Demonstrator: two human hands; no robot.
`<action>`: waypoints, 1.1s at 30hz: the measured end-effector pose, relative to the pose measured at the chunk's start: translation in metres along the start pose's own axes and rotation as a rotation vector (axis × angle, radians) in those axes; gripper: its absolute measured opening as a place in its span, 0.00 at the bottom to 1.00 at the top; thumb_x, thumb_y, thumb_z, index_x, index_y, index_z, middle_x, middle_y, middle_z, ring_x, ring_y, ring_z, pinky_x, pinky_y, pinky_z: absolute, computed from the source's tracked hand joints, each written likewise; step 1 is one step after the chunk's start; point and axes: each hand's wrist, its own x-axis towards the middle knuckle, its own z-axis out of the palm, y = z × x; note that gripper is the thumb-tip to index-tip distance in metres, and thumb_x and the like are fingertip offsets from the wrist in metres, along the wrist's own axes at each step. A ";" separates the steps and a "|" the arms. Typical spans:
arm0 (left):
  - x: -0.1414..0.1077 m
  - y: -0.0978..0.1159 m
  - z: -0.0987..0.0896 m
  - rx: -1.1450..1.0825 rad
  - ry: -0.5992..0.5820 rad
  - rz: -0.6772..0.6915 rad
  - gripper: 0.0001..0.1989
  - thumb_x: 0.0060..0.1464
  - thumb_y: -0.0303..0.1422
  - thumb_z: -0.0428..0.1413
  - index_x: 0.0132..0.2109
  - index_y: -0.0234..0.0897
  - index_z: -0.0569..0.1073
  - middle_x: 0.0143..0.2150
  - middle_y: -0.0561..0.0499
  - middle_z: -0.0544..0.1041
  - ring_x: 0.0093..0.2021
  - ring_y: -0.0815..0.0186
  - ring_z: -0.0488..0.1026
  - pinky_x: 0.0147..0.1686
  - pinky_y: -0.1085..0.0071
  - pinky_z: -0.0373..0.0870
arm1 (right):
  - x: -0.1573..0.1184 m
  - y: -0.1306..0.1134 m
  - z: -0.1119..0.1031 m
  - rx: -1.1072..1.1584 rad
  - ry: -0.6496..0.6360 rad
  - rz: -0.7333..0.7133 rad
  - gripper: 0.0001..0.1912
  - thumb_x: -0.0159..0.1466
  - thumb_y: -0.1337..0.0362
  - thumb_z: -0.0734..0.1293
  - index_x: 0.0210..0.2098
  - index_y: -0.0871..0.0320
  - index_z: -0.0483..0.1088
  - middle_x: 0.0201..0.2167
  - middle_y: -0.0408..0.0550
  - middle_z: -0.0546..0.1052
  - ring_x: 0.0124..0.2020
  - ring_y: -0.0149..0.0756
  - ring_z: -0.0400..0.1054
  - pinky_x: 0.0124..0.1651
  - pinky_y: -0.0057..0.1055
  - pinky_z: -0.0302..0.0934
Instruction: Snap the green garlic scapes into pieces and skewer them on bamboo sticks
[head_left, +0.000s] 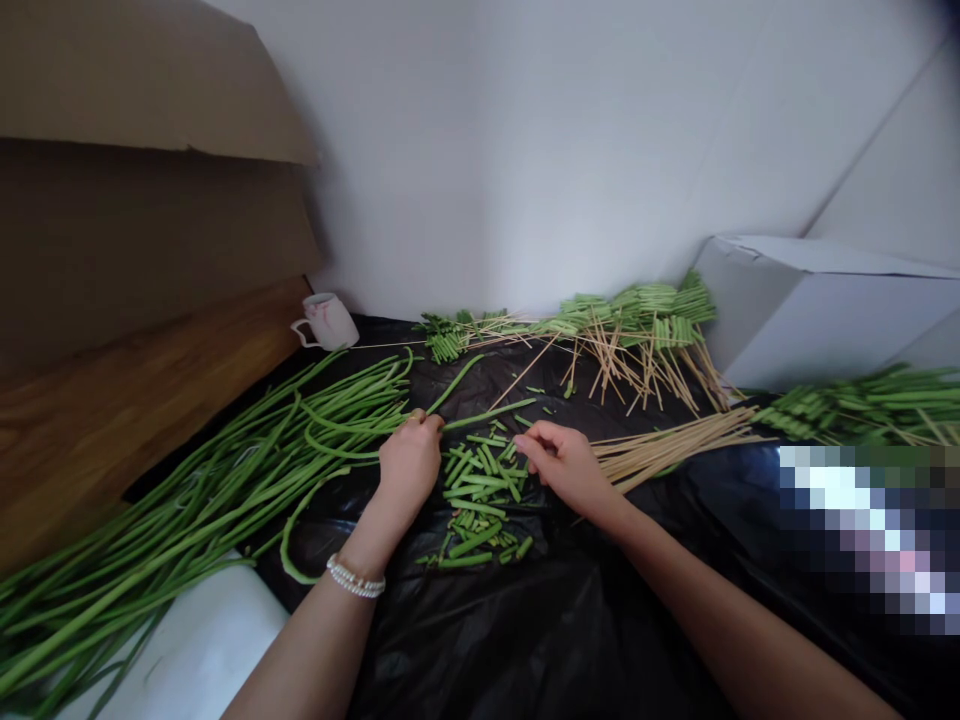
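Observation:
My left hand [411, 455], with a beaded bracelet at its wrist, is closed around long green stems that look like garlic scapes [487, 412]. Their ends stick out to the right past my fingers. My right hand [562, 462] is closed in a pinch just right of the cut stem pieces [480, 485]; whatever may be between its fingertips is too small to make out. Those short pieces lie loose between both hands on black plastic sheeting [487, 640]. A large bundle of uncut stems [247, 470] spreads out left of my left hand. Bare wooden skewers [675, 445] lie beyond my right wrist.
Skewers threaded with green pieces [637, 310] are piled along the wall. A white mug [328, 322] stands at the back left, near a cardboard box [150, 220]. On the right are a white box [795, 310] and more green stems [870, 405].

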 end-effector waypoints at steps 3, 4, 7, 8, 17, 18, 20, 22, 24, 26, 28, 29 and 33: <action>0.003 0.003 -0.001 -0.046 0.198 0.059 0.12 0.59 0.25 0.49 0.43 0.37 0.77 0.42 0.42 0.75 0.37 0.58 0.73 0.37 0.65 0.70 | 0.000 0.002 -0.003 -0.136 0.188 -0.158 0.09 0.64 0.61 0.62 0.38 0.57 0.71 0.30 0.46 0.75 0.26 0.32 0.66 0.32 0.29 0.61; 0.004 0.004 -0.001 -0.088 0.254 0.098 0.13 0.59 0.24 0.48 0.44 0.36 0.77 0.42 0.43 0.74 0.38 0.58 0.73 0.39 0.64 0.70 | 0.000 0.002 -0.004 -0.192 0.236 -0.208 0.11 0.65 0.62 0.62 0.44 0.58 0.71 0.36 0.50 0.75 0.28 0.33 0.68 0.36 0.31 0.63; 0.006 0.008 -0.001 -0.259 0.379 0.233 0.14 0.60 0.23 0.48 0.46 0.36 0.76 0.45 0.43 0.74 0.44 0.60 0.72 0.45 0.64 0.71 | -0.001 0.004 -0.005 -0.347 0.222 -0.280 0.19 0.66 0.63 0.61 0.55 0.59 0.66 0.48 0.57 0.72 0.36 0.38 0.70 0.43 0.36 0.64; 0.005 0.010 -0.002 -0.311 0.413 0.273 0.14 0.60 0.22 0.48 0.47 0.36 0.75 0.46 0.43 0.74 0.46 0.60 0.72 0.47 0.64 0.70 | -0.001 0.005 -0.005 -0.383 0.183 -0.285 0.20 0.66 0.62 0.61 0.57 0.60 0.65 0.49 0.58 0.71 0.38 0.40 0.71 0.45 0.37 0.65; -0.003 0.018 -0.010 -0.482 0.591 0.409 0.18 0.60 0.21 0.50 0.54 0.42 0.72 0.54 0.44 0.72 0.54 0.62 0.70 0.54 0.62 0.70 | -0.007 -0.004 -0.001 -0.409 0.006 -0.423 0.14 0.70 0.59 0.58 0.48 0.57 0.71 0.41 0.53 0.78 0.43 0.42 0.71 0.48 0.37 0.63; -0.004 0.019 -0.011 -0.492 0.583 0.418 0.19 0.61 0.22 0.50 0.55 0.43 0.71 0.56 0.44 0.71 0.55 0.61 0.70 0.55 0.62 0.69 | -0.007 -0.007 -0.002 -0.375 -0.013 -0.425 0.13 0.70 0.60 0.58 0.46 0.56 0.71 0.39 0.52 0.78 0.42 0.41 0.71 0.47 0.36 0.63; -0.005 0.022 -0.012 -0.511 0.558 0.430 0.21 0.61 0.23 0.50 0.59 0.43 0.69 0.60 0.43 0.68 0.57 0.60 0.69 0.56 0.60 0.68 | -0.006 -0.011 -0.004 -0.256 0.002 -0.368 0.11 0.70 0.62 0.57 0.41 0.56 0.70 0.33 0.49 0.78 0.36 0.38 0.71 0.42 0.33 0.64; -0.005 0.025 -0.012 -0.550 0.537 0.431 0.21 0.61 0.24 0.50 0.59 0.42 0.68 0.62 0.42 0.66 0.57 0.60 0.69 0.57 0.60 0.68 | -0.003 -0.011 -0.008 -0.069 0.066 -0.239 0.10 0.70 0.60 0.57 0.38 0.56 0.67 0.28 0.46 0.76 0.27 0.33 0.69 0.34 0.30 0.64; -0.005 0.028 -0.012 -0.599 0.516 0.417 0.17 0.61 0.25 0.51 0.56 0.40 0.71 0.60 0.41 0.68 0.55 0.61 0.71 0.55 0.60 0.69 | 0.003 -0.008 -0.012 0.167 0.133 -0.111 0.11 0.69 0.56 0.57 0.39 0.56 0.65 0.28 0.43 0.75 0.21 0.29 0.66 0.28 0.28 0.63; -0.005 0.029 -0.011 -0.637 0.484 0.388 0.14 0.62 0.26 0.51 0.52 0.40 0.74 0.55 0.43 0.72 0.52 0.62 0.72 0.54 0.61 0.70 | 0.010 -0.003 -0.017 0.410 0.210 -0.024 0.13 0.67 0.52 0.58 0.40 0.56 0.63 0.29 0.43 0.75 0.22 0.29 0.67 0.26 0.28 0.65; -0.006 0.029 -0.011 -0.661 0.435 0.353 0.13 0.62 0.27 0.51 0.50 0.39 0.75 0.49 0.44 0.76 0.49 0.62 0.73 0.52 0.62 0.70 | 0.016 0.002 -0.022 0.570 0.308 0.012 0.15 0.65 0.51 0.61 0.40 0.56 0.62 0.31 0.44 0.75 0.27 0.31 0.71 0.28 0.29 0.68; -0.006 0.029 -0.011 -0.675 0.402 0.344 0.12 0.62 0.28 0.51 0.50 0.39 0.75 0.47 0.45 0.77 0.48 0.63 0.74 0.51 0.63 0.70 | 0.018 0.003 -0.024 0.608 0.357 0.010 0.15 0.64 0.51 0.62 0.40 0.56 0.62 0.31 0.44 0.75 0.30 0.33 0.72 0.29 0.30 0.69; -0.009 0.033 -0.010 -0.776 0.234 0.325 0.11 0.63 0.30 0.51 0.47 0.38 0.77 0.43 0.46 0.79 0.43 0.64 0.75 0.47 0.67 0.70 | 0.020 0.002 -0.030 0.630 0.450 -0.048 0.14 0.64 0.53 0.64 0.41 0.56 0.63 0.33 0.45 0.76 0.32 0.33 0.73 0.30 0.30 0.70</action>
